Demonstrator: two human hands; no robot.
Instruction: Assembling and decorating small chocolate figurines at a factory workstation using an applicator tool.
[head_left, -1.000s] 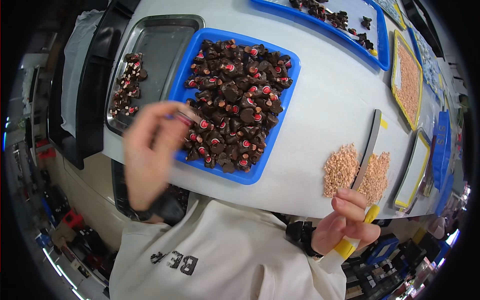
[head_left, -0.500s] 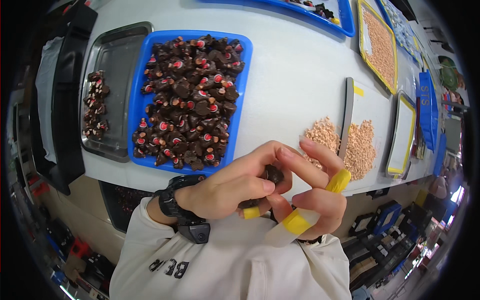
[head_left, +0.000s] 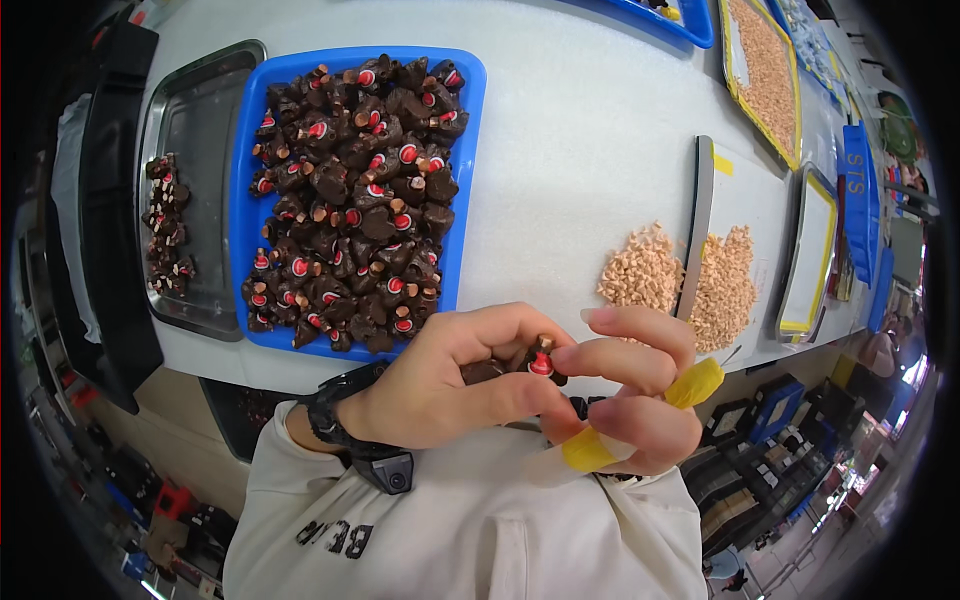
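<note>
My left hand (head_left: pixel 440 385) curls round small dark brown moulded pieces. One of them, a brown figurine (head_left: pixel 540 365) with a red and white front and a tan tip, shows between the fingertips; another brown lump (head_left: pixel 482 372) lies deeper in the palm. My right hand (head_left: pixel 640 415) meets it from the right, its fingertips at the figurine. Through its bent fingers runs a slim whitish tool with yellow wrapping (head_left: pixel 695 383) and a thin pointed end; its exact kind is unclear. To the left, a blue tray (head_left: pixel 474 190) is filled with similar brown figurines.
A metal tray (head_left: pixel 205 130) with several brown pieces lies left of the blue one. Two heaps of small tan pieces (head_left: pixel 640 268) flank the dark edge of a white tray (head_left: pixel 697 220) on the right. Further trays stand at the back right, including a yellow-edged one (head_left: pixel 770 90).
The figurine in my left hand has turned, so its red front now shows. My right fingers have shifted slightly right, and the tool's thin point has come into sight. The view has moved a little.
</note>
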